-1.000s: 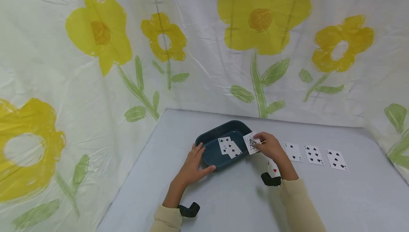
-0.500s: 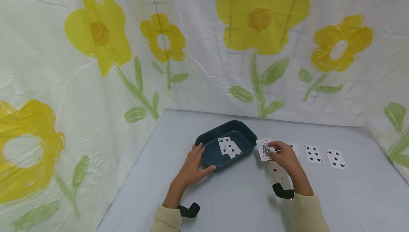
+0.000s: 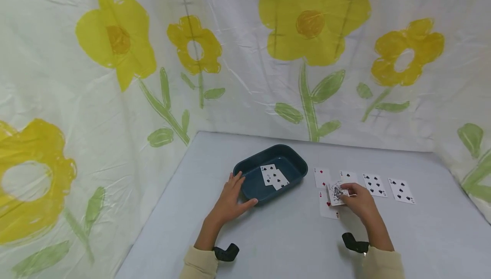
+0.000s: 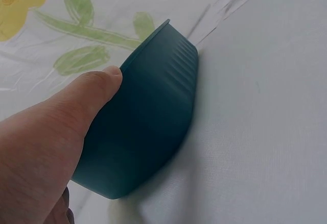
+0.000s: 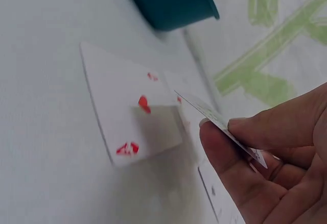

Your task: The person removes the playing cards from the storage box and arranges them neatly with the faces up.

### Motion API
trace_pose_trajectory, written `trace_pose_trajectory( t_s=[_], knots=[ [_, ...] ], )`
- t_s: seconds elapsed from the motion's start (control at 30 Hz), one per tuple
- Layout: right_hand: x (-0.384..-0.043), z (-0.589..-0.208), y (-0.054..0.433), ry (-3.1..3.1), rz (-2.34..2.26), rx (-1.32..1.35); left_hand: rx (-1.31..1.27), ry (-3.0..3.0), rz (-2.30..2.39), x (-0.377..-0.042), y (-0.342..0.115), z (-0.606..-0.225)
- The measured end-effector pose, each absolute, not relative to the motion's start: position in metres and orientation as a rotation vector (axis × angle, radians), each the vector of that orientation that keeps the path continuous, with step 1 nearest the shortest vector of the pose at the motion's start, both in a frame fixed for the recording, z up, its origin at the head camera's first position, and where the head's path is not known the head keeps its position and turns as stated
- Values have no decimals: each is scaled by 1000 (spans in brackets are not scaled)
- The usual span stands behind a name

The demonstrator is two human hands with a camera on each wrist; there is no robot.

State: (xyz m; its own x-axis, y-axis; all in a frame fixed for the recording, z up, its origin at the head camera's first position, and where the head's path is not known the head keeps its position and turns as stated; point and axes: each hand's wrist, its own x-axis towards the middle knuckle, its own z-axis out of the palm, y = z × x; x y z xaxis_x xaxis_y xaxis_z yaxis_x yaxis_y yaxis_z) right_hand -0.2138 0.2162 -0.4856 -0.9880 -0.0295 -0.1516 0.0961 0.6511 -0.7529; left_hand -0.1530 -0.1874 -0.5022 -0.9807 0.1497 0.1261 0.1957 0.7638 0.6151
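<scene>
- Left hand (image 3: 229,200): spread wide, touching the tray (image 3: 253,190) at its left end.
- Two cards (image 3: 274,177): inside the tray.
- Ace of hearts (image 3: 325,211): on the table (image 3: 280,236).
- Held card (image 3: 335,196): tilted above the ace of hearts, pinched by the right hand (image 3: 359,202).
- Black-suited cards (image 3: 401,191): just beyond that hand.

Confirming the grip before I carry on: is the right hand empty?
No, the right hand pinches a playing card between thumb and finger, as the right wrist view shows.
</scene>
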Motion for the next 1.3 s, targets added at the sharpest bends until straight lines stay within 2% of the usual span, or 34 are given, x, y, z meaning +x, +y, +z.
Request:
trace_pose_trajectory(
  t_s=[0.43,1.3],
  knots=[
    [-203,-498,238,2756,-1116,193,-282,-2879,-1034,-153,-187,-501],
    [-191,-496,253,2824,-814,25,-287,-2875,-1044,-153,-187,-501]
  ],
)
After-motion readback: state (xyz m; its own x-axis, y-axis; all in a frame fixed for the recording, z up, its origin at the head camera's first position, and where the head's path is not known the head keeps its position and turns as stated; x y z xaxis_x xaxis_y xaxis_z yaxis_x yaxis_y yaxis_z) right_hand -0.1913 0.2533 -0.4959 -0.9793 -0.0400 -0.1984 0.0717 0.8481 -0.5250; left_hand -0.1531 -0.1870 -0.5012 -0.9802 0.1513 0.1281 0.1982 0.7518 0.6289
